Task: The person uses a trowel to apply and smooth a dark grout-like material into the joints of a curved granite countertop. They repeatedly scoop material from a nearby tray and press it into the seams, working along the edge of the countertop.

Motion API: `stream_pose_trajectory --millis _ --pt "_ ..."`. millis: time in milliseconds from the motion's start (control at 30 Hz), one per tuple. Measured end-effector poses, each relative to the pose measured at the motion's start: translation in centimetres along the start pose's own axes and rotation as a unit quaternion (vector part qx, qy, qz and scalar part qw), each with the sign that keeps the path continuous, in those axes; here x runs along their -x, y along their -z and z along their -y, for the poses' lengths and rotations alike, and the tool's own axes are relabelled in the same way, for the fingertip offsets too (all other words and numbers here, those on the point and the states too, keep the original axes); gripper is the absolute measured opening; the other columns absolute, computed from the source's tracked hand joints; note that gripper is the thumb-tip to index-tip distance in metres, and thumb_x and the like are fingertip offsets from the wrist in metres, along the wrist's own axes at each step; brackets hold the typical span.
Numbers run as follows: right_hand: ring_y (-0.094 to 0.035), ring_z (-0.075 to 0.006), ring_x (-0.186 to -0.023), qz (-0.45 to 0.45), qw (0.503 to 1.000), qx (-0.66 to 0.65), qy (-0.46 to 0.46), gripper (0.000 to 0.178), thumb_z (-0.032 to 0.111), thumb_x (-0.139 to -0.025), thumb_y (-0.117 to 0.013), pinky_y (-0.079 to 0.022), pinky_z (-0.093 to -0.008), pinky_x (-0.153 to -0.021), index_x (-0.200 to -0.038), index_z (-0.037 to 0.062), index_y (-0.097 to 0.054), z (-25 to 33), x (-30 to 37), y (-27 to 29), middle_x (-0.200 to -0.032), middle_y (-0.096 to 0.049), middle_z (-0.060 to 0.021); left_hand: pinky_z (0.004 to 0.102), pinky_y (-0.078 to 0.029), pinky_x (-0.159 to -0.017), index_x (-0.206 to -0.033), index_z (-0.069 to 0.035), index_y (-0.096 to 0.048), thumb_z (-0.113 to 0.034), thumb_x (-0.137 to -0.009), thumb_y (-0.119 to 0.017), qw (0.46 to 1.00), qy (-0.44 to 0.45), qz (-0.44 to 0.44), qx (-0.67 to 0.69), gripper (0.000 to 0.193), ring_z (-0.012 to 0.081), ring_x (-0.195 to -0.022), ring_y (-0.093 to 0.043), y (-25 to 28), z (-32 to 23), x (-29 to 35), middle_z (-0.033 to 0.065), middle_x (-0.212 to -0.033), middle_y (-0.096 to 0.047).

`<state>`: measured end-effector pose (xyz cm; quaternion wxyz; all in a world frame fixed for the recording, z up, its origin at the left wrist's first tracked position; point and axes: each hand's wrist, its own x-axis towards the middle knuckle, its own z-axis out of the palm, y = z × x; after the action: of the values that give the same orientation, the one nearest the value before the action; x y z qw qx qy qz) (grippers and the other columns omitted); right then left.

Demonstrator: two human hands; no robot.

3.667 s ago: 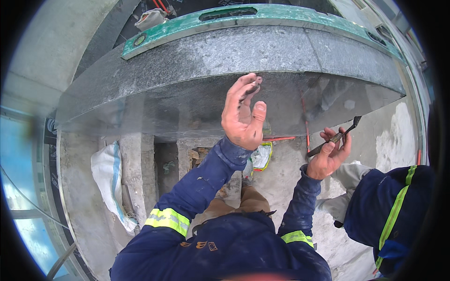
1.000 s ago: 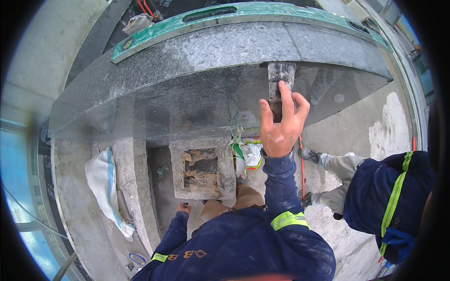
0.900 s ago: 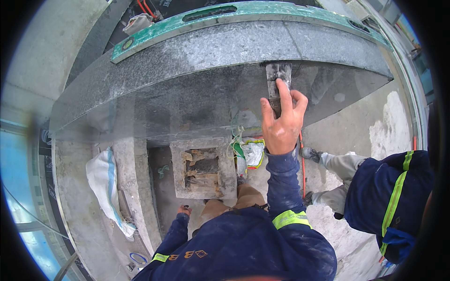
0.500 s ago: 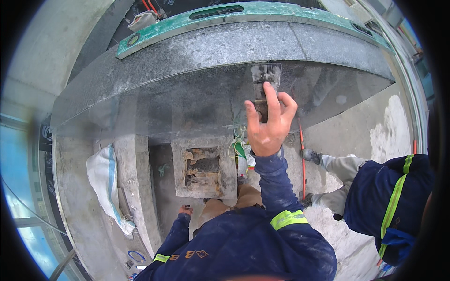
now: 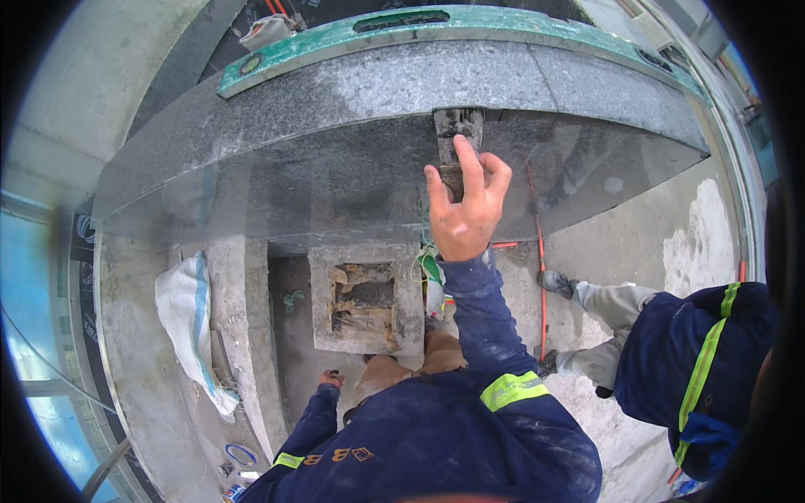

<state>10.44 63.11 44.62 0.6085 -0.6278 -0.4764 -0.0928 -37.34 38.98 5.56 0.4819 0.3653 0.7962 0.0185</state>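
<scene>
My right hand (image 5: 470, 214) reaches forward, gripping a putty knife (image 5: 458, 126) with a worn, stained blade. The index finger lies stretched along the tool, and the other fingers curl round its handle. Its blade rests against the polished dark front of the stone slab (image 5: 352, 172), close under the slab's top edge. My left hand (image 5: 332, 379) hangs low beside my leg, fingers closed; a small dark thing shows at them, too small to name.
A green spirit level (image 5: 503, 25) lies along the slab's top. Below stands a concrete block with a rough opening (image 5: 369, 339). A white sack (image 5: 184, 323) lies left, on concrete. On the right are an orange pipe (image 5: 541, 293) and another person in a navy jacket (image 5: 658, 360).
My right hand and the putty knife have shifted left and slightly up along the slab's edge. My left hand stays low, nearly where it was.
</scene>
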Motion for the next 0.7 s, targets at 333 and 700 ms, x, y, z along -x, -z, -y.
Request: stream_pose_trajectory --millis 333,700 --pt "-0.054 -0.0299 -0.086 -0.009 0.999 -0.030 0.007 0.050 0.004 -0.074 -0.077 -0.051 -0.0388 -0.067 -0.120 0.0101 -0.060 1.2 0.8 -1.5 -0.109 -0.043 -0.0185 0.0334 -0.050 -0.061 -0.109 0.000 -0.059 -0.013 -0.075 -0.071 0.998 -0.008 0.005 0.066 0.039 0.0203 -0.066 -0.063 -0.3 -2.7 1.6 0.0111 -0.076 -0.065" --pt "-0.057 -0.0119 -0.060 0.085 0.910 -0.273 -0.301 0.047 0.014 -0.090 -0.065 -0.047 -0.0236 -0.043 -0.131 -0.0009 -0.048 2.4 1.7 5.3 -0.110 -0.049 -0.0143 0.0339 -0.054 -0.060 -0.106 0.002 -0.057 -0.005 -0.078 -0.070 0.997 -0.001 0.028 0.078 0.032 0.0224 -0.067 -0.062 -0.8 -0.6 -0.6 0.0140 -0.084 -0.063"
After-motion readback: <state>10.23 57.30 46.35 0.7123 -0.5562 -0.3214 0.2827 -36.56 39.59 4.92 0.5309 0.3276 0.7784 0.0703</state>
